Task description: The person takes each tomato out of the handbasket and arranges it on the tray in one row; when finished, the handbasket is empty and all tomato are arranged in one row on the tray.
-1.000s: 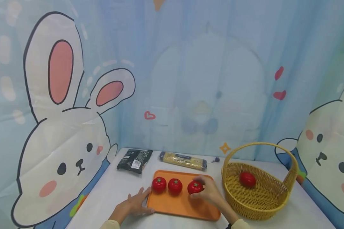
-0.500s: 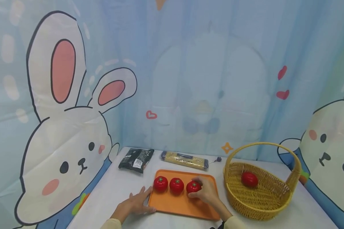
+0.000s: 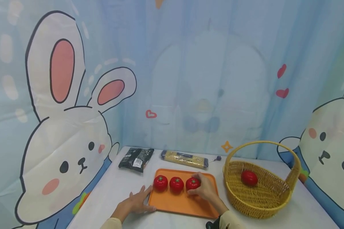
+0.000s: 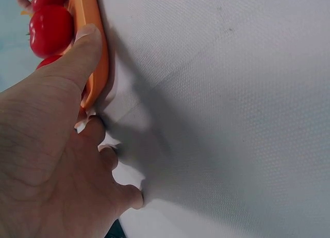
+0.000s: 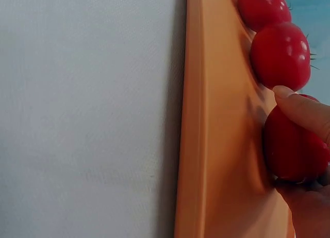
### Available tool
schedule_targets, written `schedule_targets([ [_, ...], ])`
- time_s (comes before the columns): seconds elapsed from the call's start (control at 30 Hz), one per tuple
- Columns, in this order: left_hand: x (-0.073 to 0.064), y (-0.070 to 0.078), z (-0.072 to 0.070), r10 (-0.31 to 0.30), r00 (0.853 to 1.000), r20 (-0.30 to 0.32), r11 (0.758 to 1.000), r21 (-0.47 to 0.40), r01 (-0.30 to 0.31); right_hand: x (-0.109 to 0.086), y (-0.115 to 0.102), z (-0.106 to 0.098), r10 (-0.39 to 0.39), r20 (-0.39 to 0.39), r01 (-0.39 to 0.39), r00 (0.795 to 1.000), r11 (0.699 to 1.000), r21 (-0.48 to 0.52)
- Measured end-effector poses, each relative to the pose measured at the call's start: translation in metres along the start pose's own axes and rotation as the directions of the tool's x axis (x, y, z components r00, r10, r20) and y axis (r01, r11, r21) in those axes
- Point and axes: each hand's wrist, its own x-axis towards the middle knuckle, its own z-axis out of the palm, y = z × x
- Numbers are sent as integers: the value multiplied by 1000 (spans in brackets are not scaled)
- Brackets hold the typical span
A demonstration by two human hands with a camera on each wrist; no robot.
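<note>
On the orange tray, three red tomatoes stand in a row near its far side: a left tomato, a middle tomato and a right tomato. My right hand grips the right tomato, thumb on the near side and fingers behind. In the right wrist view that held tomato sits close to its neighbour. At the tray's left end, my left hand rests with spread fingers. Its thumb touches the tray's near edge in the left wrist view.
A yellow wicker basket with a tall handle stands right of the tray, one red, tomato-like thing inside. Behind the tray lie a black snack bag and a long gold packet. A small dark ball lies beside the packet.
My right hand has shifted slightly left with the tomato, bringing it nearer the middle one. The left hand stays at the tray's left end.
</note>
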Motion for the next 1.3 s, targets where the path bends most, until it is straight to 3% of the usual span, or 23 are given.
schedule_targets([
  [0.13, 0, 1, -1, -7, 1000, 12, 1000, 8, 7, 1, -1, 1, 15, 8, -15, 1000, 1000, -8],
  [0.27, 9, -7, 5, -5, 1000, 1, 1000, 11, 5, 1, -2, 1, 46, 16, -46, 999, 999, -16],
  [0.43, 13, -13, 8, 13, 1000, 0, 1000, -20, -13, -3, -3, -2, 38, 24, -39, 999, 999, 31],
  [0.57, 3, -4, 3, 15, 1000, -1, 1000, -22, -15, -11, -23, -26, 4, 51, -5, 999, 1000, 24],
  [0.63, -4, 2, -1, 9, 1000, -4, 1000, -18, -9, -14, -40, -51, -40, 138, 41, 990, 999, -4],
  [0.7, -10, 9, -5, 7, 1000, -9, 1000, -13, -7, -16, -54, -81, -104, 283, 109, 953, 994, 0],
  [0.73, -12, 12, -6, 6, 1000, -10, 1000, -19, -6, -16, -58, -98, -139, 370, 137, 918, 990, 33],
  [0.77, -13, 13, -7, 3, 1000, -9, 1000, -23, -3, -16, -61, -115, -164, 460, 147, 873, 986, 73],
  [0.83, -15, 14, -7, 12, 1000, -9, 1000, -19, -12, -14, -60, -146, -211, 613, 138, 762, 977, 165],
  [0.9, -6, 5, -2, 22, 1000, -5, 999, -28, -22, -11, -52, -174, -222, 708, 80, 670, 970, 229],
  [0.93, 2, -3, 2, 25, 1000, -1, 999, -41, -25, -10, -46, -185, -227, 731, 50, 644, 965, 256],
  [0.97, 2, -3, 1, 26, 1000, 1, 999, -35, -26, -7, -38, -196, -224, 740, 38, 634, 965, 259],
  [1.0, 2, -4, 2, 25, 1000, 1, 999, -28, -25, -5, -30, -205, -213, 735, 24, 643, 966, 259],
  [1.03, 1, -2, 1, 16, 1000, 2, 1000, -25, -16, -2, -21, -214, -188, 721, 15, 667, 971, 239],
  [1.13, -8, 9, -5, -7, 1000, 0, 1000, -18, 7, 5, 6, -232, -71, 610, 6, 790, 994, 108],
  [1.17, -14, 15, -8, -15, 1000, 2, 1000, -9, 15, 8, 15, -236, -33, 568, 2, 822, 998, 56],
  [1.2, -12, 12, -6, -14, 1000, -1, 1000, -13, 14, 10, 23, -238, 9, 518, -21, 856, 1000, 17],
  [1.3, -2, 2, 0, -4, 1000, 1, 1000, -19, 4, 13, 45, -239, 77, 362, -65, 929, 997, -44],
])
